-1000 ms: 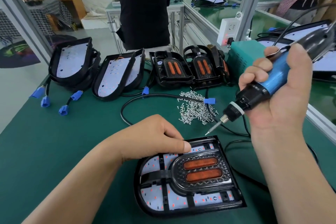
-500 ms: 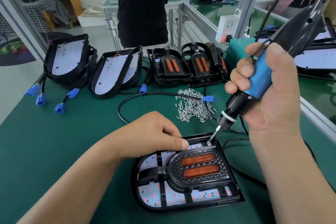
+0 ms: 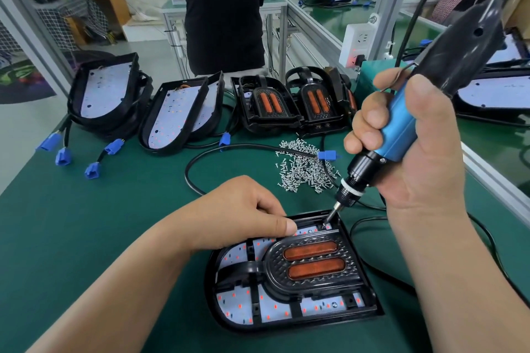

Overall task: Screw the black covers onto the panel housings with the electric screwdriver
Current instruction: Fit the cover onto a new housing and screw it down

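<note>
Head view: cover (image 3: 275, 269) lies seated in housing (image 3: 301, 324), flat on table (image 3: 86, 238) directly in front of the person.

Bit (image 3: 329, 219) of screwdriver (image 3: 398, 135) now planted in the cover's far right corner hole. Judged: that corner screw is being driven; other corners to follow.

Right hand (image 3: 424, 152) wrapped round the blue barrel, tool steep.

Left hand (image 3: 238, 215): fingers curled under, thumb flat along forefinger, bearing on the far left rim; nothing visible in it.

Screws (image 3: 307, 169) heaped just beyond the housing.

Versus 1.0 s ago: bit hung in air up and right of the housing, tool lying lower. At 0.5 s it reached the corner. Left hand and housing unmoved throughout.
</note>
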